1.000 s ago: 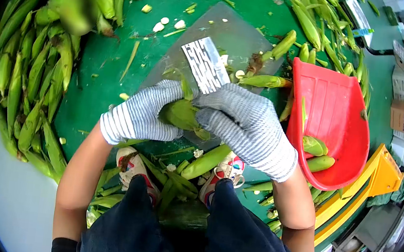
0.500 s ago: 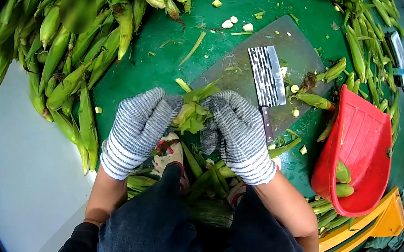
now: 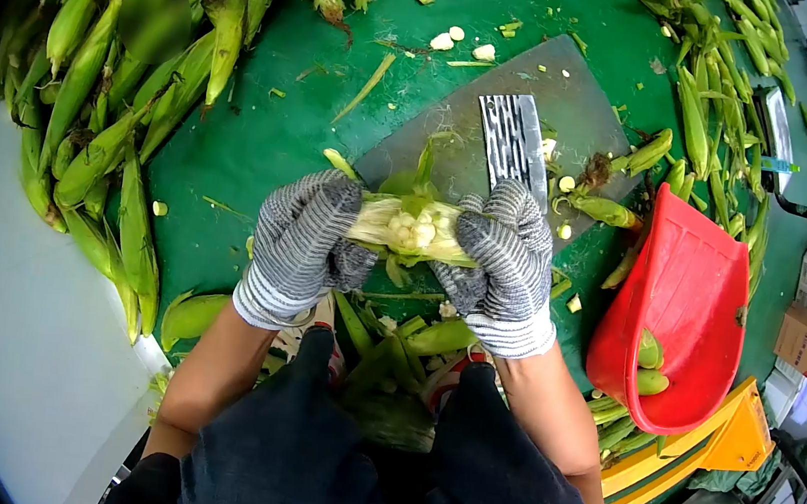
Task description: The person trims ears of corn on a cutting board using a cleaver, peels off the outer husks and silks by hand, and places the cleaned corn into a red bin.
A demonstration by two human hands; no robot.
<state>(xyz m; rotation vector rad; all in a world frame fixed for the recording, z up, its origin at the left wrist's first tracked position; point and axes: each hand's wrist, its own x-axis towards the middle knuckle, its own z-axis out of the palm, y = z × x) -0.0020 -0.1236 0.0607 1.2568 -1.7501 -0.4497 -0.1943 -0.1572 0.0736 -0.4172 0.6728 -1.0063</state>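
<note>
In the head view, both hands wear grey-and-white striped gloves and grip an ear of corn (image 3: 415, 227) between them. Its green husk is spread sideways, showing a pale inner part with whitish lumps in the middle. My left hand (image 3: 302, 245) is closed on the left side of the husk. On the right side, my right hand (image 3: 505, 264) pinches the husk with thumb and fingers. Just beyond the right hand, a cleaver (image 3: 513, 140) lies on a grey cutting board (image 3: 430, 119); the glove covers its handle from view. Loose husks (image 3: 360, 398) lie below, between the feet.
A large heap of unhusked corn (image 3: 89, 103) stands at left. At right are a red scoop (image 3: 686, 287) with green pieces inside, more corn (image 3: 696, 127) and a yellow frame (image 3: 738, 439). Pale cut bits (image 3: 442, 42) are scattered over the green surface (image 3: 317, 50).
The hands have moved apart and the husk between them has been pulled open, baring its pale inside. The view has shifted slightly, so the surroundings appear further left.
</note>
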